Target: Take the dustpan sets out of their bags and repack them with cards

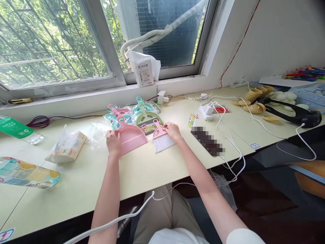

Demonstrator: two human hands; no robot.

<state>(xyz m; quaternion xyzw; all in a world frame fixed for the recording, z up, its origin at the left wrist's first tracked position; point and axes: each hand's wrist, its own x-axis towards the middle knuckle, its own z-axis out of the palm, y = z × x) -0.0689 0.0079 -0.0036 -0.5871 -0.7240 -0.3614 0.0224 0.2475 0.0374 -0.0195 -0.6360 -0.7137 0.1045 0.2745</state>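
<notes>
Resting flat on the pink dustpan (pixel 130 136), the left hand (pixel 113 142) steadies it while the right hand (pixel 172 131) (at three o'clock) pinches the pink brush (pixel 161 138), seemingly pairing them, which needs alignment.

I see both forearms bare from wrist to above the elbow, no watch, bracelet or glove on either. The left hand (pixel 113 141) and right hand (pixel 172 130) carry no rings that I can make out; the fingers (pixel 166 127) are uncovered. A white short sleeve (pixel 243 236) shows at the right upper arm. A white garment hem (pixel 177 236) lies over the lap. Khaki trousers (pixel 165 211) cover the legs. The left sleeve is out of view.
</notes>
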